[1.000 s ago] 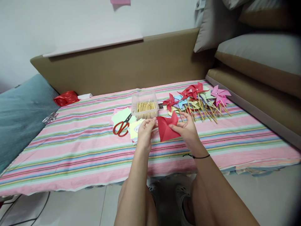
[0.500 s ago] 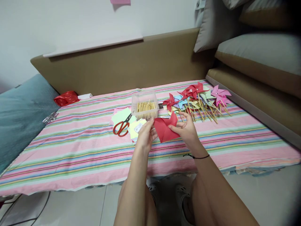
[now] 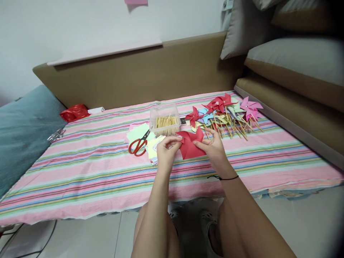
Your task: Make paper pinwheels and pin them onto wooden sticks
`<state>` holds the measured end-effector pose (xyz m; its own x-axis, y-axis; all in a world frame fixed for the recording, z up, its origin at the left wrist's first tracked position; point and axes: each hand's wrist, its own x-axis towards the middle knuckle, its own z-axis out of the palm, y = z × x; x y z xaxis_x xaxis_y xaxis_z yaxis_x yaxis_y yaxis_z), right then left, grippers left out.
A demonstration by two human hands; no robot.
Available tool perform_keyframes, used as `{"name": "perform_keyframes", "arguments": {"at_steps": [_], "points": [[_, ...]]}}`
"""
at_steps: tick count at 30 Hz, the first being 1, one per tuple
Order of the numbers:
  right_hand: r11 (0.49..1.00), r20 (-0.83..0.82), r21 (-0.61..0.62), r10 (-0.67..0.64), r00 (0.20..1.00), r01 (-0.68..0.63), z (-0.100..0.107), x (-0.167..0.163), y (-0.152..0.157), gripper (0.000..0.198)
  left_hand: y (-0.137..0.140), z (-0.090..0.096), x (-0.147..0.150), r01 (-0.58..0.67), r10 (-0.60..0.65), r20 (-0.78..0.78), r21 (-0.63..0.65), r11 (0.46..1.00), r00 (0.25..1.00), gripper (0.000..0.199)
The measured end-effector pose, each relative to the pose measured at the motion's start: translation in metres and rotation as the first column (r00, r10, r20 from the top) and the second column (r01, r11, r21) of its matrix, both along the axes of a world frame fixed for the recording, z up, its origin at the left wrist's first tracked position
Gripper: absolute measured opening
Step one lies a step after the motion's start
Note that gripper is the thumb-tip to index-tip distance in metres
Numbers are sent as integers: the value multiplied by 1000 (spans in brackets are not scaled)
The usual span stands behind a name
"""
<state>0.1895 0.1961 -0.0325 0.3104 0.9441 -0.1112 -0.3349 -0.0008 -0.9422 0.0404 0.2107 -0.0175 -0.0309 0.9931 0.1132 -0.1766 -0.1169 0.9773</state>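
Note:
Between my hands, above the striped cloth, is a red paper pinwheel blade [image 3: 191,147] with some of its corners curled inward. My left hand [image 3: 168,149] pinches its left corner between thumb and fingers. My right hand [image 3: 213,145] grips the right side, with the thumb pressed near the middle of the paper. Just left of my left hand lie stacked coloured paper squares [image 3: 152,152] and red-handled scissors [image 3: 138,145]. A clear plastic box [image 3: 156,114] of wooden sticks [image 3: 167,122] stands behind the hands.
Several finished pinwheels [image 3: 223,107] on sticks lie in a pile at the back right. A red plastic bag [image 3: 75,113] and a white roll [image 3: 96,110] sit at the back left. Striped cloth [image 3: 94,172] covers the seat, and cushions [image 3: 295,64] are stacked at the right.
My left hand has moved from the paper's upper left edge to pinch its left corner, which now curls inward. My right hand keeps its hold.

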Motion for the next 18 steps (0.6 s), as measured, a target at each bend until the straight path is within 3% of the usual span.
{"name": "perform_keyframes", "arguments": {"at_steps": [5,12,15,18], "points": [[1000,-49,-3,-14,999,14,0,0,1,84,0,1,3,52,-38,-122,107,993,992,10],[1000,-33,13,-7,999,8,-2,1,2,86,-1,2,6,-1,3,-61,24,1000,998,15],[1000,-40,22,6,999,-5,-4,1,2,85,-1,2,3,-65,72,-73,98,993,995,16],[1000,-53,26,9,999,-7,-5,1,2,85,-1,2,2,-22,49,-137,193,981,989,8]]}}
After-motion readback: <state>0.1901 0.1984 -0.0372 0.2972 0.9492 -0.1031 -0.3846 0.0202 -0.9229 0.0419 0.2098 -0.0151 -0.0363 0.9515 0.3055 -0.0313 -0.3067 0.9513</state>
